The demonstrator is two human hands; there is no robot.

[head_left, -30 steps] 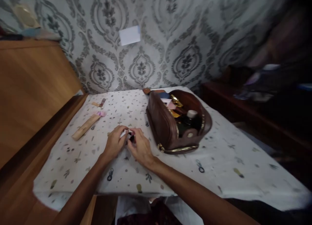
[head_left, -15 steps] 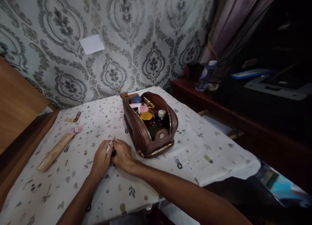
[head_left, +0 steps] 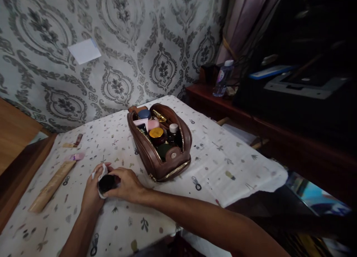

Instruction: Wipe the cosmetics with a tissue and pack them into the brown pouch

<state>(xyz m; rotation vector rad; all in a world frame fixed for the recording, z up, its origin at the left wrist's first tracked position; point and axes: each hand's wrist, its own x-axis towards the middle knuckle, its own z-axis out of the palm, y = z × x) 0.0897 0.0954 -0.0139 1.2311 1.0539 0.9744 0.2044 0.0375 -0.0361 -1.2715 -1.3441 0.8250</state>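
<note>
Cloth (head_left: 104, 171), white and crumpled, or perhaps tissue, is bunched in your left hand (head_left: 93, 192) against a dark round container (head_left: 106, 184). Half a second ago your two hands were close together and hid nearly all of that container; now its dark round face is plain to see, with the cloth along its left side. In my judgement, you have turned it, so a different part of it now meets the cloth.

Your right hand (head_left: 128, 185) pinches the container from the right, thumb below and the other fingers over the top. Your left fingers curl around the cloth, though you keep most of their tips out of sight behind it. You have the container low over the near left part of the counter (head_left: 237, 166); whether it touches the surface, I cannot tell.

Beside your right hand, you have the open brown bag (head_left: 147, 153), holding a gold-lidded jar (head_left: 156, 133) and a white-capped bottle (head_left: 173, 136). To the left of your left hand lies a beige tube (head_left: 51, 188), apart from it.
</note>
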